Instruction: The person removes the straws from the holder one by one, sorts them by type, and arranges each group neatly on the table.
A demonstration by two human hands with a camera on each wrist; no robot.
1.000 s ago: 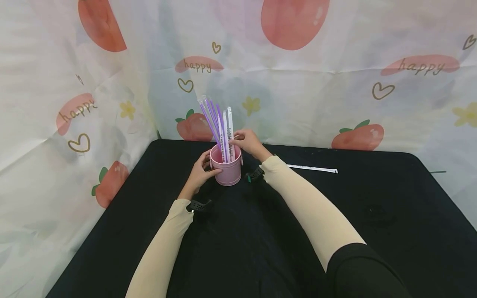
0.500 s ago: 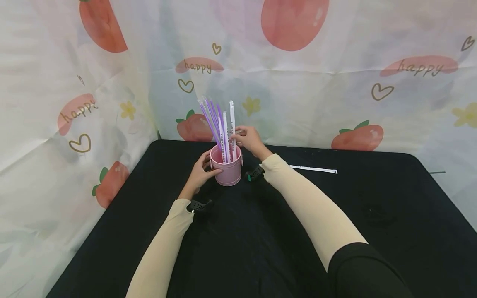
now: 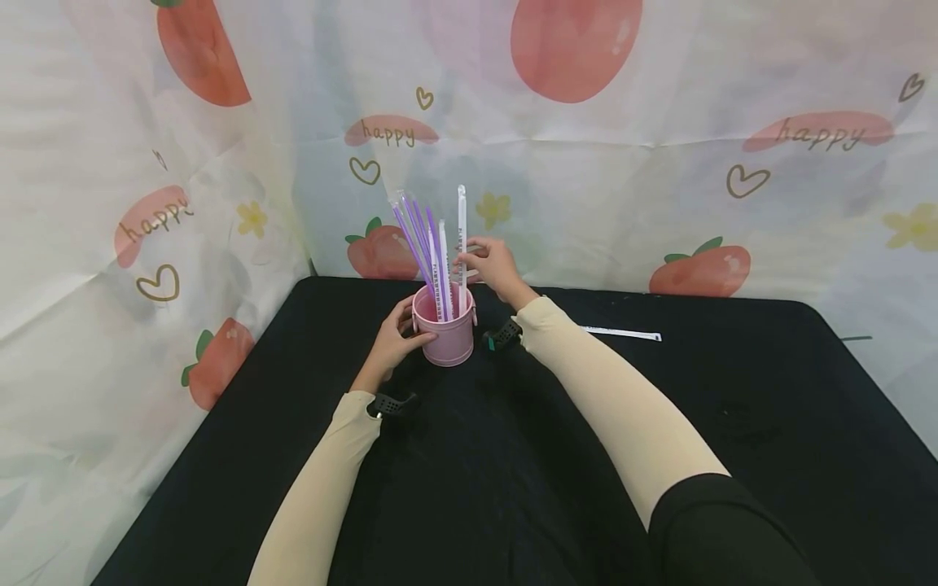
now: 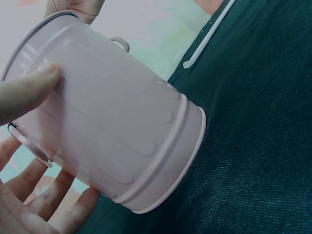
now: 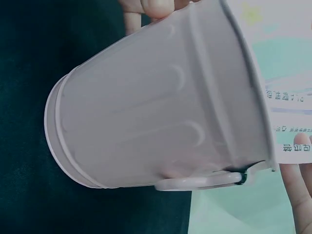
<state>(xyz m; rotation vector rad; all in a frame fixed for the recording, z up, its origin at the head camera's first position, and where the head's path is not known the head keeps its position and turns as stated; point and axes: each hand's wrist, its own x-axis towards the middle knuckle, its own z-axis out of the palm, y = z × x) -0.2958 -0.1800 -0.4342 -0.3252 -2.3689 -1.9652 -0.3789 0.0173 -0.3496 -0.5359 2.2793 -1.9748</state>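
A small pink bucket (image 3: pixel 449 345) stands upright on the black-covered table. My left hand (image 3: pixel 391 340) grips its left side, the thumb (image 4: pixel 31 90) on the front wall and the fingers round the back. Above the rim's right side my right hand (image 3: pixel 497 267) pinches a white-wrapped straw (image 3: pixel 462 213) between thumb and fingers; its lower end is still inside the bucket. Other white-wrapped straws (image 3: pixel 442 281) and several purple straws (image 3: pixel 414 236) in clear wrappers lean in the bucket towards the left. In the right wrist view the bucket wall (image 5: pixel 131 112) hides most of the straws.
One more white-wrapped straw (image 3: pixel 623 332) lies on the table behind my right forearm. A fruit-patterned cloth (image 3: pixel 586 187) hangs behind the black table cover (image 3: pixel 454 488) and along its left side.
My right hand has risen slightly and drawn one white-wrapped straw upward, apart from the others and more upright. My left hand and the bucket have stayed in place.
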